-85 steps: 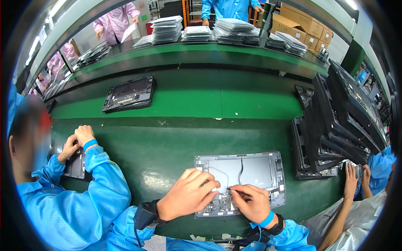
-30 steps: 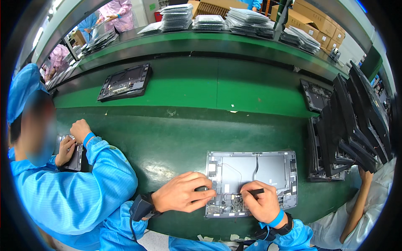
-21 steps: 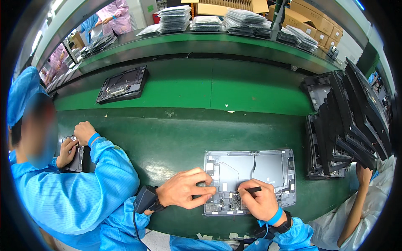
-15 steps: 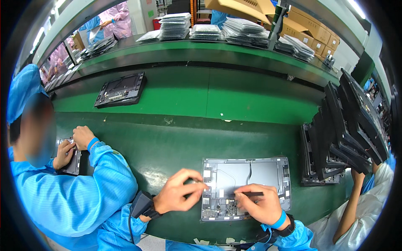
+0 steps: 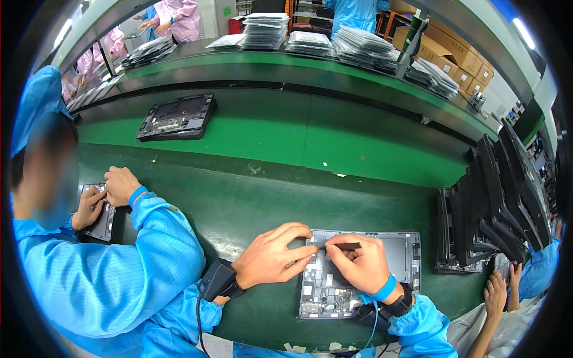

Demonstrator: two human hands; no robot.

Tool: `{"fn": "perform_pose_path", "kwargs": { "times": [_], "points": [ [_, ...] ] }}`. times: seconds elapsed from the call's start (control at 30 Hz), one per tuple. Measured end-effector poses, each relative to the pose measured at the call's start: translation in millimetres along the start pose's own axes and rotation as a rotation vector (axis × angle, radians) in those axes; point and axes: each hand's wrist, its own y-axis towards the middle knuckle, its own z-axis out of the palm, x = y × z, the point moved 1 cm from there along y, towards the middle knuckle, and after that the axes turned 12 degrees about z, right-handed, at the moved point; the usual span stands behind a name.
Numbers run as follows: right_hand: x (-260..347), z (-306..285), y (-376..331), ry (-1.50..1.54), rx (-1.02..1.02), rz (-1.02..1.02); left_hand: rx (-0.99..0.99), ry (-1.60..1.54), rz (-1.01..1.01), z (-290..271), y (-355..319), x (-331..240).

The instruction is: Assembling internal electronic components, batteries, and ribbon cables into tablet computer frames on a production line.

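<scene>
An open grey tablet-like casing (image 5: 404,256), with circuit parts and small white pads inside, lies on the green bench in front of me. My left hand (image 5: 273,256) is at its upper left edge, with index finger and thumb stretched out and apart, their tips at the rim. Over the casing, my right hand (image 5: 364,265) is closed around a slim dark stick-like tool (image 5: 348,246). The tool's tip is near the upper left inside of the casing, close to my left fingertips. My right hand covers part of the casing's middle.
A leaning stack of dark casings (image 5: 486,209) stands at right, beside another person's hands (image 5: 498,289). At left, a co-worker (image 5: 113,262) handles a similar casing (image 5: 101,224). Another casing (image 5: 176,117) lies farther back. Flat packs (image 5: 264,31) are piled on the shelf.
My right hand has moved up the casing, bringing the tool to the upper left near my left hand. My left hand has shifted up and right, its fingers reaching to the rim.
</scene>
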Motion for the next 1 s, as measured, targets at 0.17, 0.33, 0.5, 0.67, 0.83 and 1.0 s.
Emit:
{"fn": "perform_pose_path", "kwargs": {
  "times": [0.17,0.33,0.5,0.67,0.83,1.0],
  "points": [
    [2.2,-1.5,12.9,-0.127,0.001,-0.201,0.008,-0.026,-0.035,-5.3,-0.1,3.0],
    [-12.3,-4.4,18.8,-0.097,0.012,-0.207,0.018,-0.191,-0.072,0.9,3.9,15.8],
    [-14.6,-3.9,19.6,-0.013,0.083,-0.130,0.044,-0.207,-0.094,-3.9,6.8,15.0],
    [-15.3,-3.6,19.5,-0.014,0.159,-0.109,-0.044,-0.291,-0.078,-1.8,1.5,16.3],
    [-19.6,-2.2,18.9,-0.075,0.112,-0.176,-0.053,-0.239,-0.045,-1.8,5.7,13.6],
    [-22.3,-1.4,19.6,-0.088,0.082,-0.268,0.022,-0.089,0.012,-5.9,8.3,12.6]
  ]
}}
